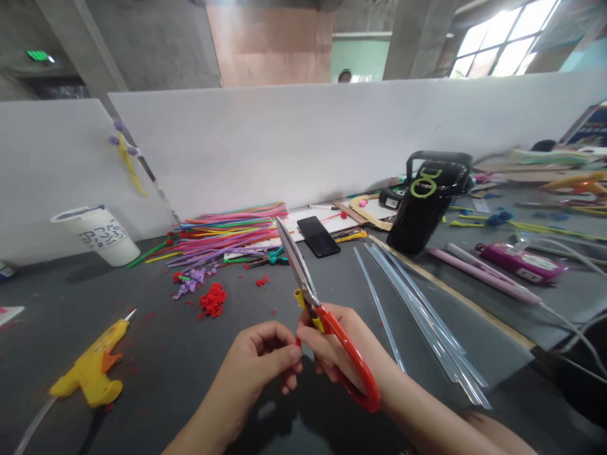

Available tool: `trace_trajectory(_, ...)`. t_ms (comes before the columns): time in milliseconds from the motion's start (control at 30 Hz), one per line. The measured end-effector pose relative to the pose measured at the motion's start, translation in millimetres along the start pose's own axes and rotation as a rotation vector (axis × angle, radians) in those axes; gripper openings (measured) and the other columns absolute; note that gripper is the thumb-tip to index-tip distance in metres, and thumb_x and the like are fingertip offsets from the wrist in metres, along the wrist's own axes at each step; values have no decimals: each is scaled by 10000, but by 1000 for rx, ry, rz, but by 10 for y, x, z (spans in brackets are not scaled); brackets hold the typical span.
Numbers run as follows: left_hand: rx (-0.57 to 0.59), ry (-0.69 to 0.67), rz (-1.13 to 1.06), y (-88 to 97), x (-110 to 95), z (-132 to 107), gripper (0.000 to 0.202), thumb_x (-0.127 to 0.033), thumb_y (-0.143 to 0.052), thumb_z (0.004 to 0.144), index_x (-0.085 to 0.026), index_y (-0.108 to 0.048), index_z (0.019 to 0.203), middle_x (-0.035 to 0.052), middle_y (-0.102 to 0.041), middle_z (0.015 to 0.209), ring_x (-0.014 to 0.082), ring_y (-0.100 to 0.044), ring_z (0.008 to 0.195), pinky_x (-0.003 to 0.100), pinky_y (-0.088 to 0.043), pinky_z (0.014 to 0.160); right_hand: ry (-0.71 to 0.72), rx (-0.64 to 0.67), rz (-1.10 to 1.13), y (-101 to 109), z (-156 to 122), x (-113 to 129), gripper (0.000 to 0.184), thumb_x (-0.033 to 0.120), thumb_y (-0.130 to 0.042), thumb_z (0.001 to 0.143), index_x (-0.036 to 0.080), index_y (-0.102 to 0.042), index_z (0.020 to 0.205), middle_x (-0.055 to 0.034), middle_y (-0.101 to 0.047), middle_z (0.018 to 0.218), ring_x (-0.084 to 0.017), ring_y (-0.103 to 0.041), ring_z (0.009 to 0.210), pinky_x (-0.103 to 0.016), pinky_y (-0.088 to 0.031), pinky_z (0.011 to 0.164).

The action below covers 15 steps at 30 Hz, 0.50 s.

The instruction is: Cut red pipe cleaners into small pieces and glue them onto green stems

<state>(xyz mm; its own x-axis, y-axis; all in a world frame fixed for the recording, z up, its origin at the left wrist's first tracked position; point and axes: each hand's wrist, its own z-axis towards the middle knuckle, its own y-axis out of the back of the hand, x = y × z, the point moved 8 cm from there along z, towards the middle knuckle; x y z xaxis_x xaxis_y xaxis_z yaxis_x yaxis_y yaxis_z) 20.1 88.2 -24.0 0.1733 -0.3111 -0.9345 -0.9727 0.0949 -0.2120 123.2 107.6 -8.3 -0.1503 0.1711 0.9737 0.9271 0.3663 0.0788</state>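
Note:
My right hand is closed around scissors with red handles, their blades pointing up and away. A short yellow piece sits beside the pivot; I cannot tell whether it belongs to the scissors. Thumb and fingers of my left hand pinch a tiny red piece, close to the right fingertips. Beyond the hands lies a heap of small red pieces. Small purple pieces are scattered behind it. A bundle of coloured pipe cleaners stretches along the back of the table.
At left lies a yellow glue gun, with a white cup behind. A phone and teal-handled pliers lie ahead. On the right are clear glue sticks, a black bottle and a corded pink straightener.

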Motion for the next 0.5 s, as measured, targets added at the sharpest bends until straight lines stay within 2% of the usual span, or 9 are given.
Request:
trace_trajectory(167, 1, -2, -4, 0, -4, -11, 114, -217, -675, 608, -126, -607, 605, 10, -610, 504, 84, -515, 400, 184, -382, 395, 10, 25, -28, -29, 4, 38, 90, 222, -467, 690, 190, -458, 606, 98, -420, 365, -47, -359, 290, -151, -277, 318)
trace_trajectory(300, 1, 9, 17, -8, -11, -20, 122, -214, -681, 603, -124, -599, 590, 0, -598, 496, 76, -504, 389, 177, -378, 387, 24, 45, -56, -25, 11, 36, 110, 264, -460, 714, 195, -457, 629, 89, -418, 389, -59, -358, 307, -167, -274, 323)
trace_trajectory(400, -73, -76, -2, 66, -102, -33, 113, -208, -676, 613, -133, -596, 588, -19, -583, 479, 70, -501, 388, 168, -381, 390, 149, 21, -157, 33, -13, 86, 197, 367, -497, 738, 194, -450, 657, 74, -414, 474, -65, -368, 378, -176, -272, 365)
trace_trajectory(500, -191, -229, -29, 206, -248, -74, 86, -198, -677, 621, -146, -609, 613, -25, -596, 500, 76, -520, 421, 169, -406, 411, 299, -27, -411, 87, -91, 140, 272, 430, -581, 701, 201, -435, 700, 74, -388, 528, -79, -344, 463, -190, -268, 434)
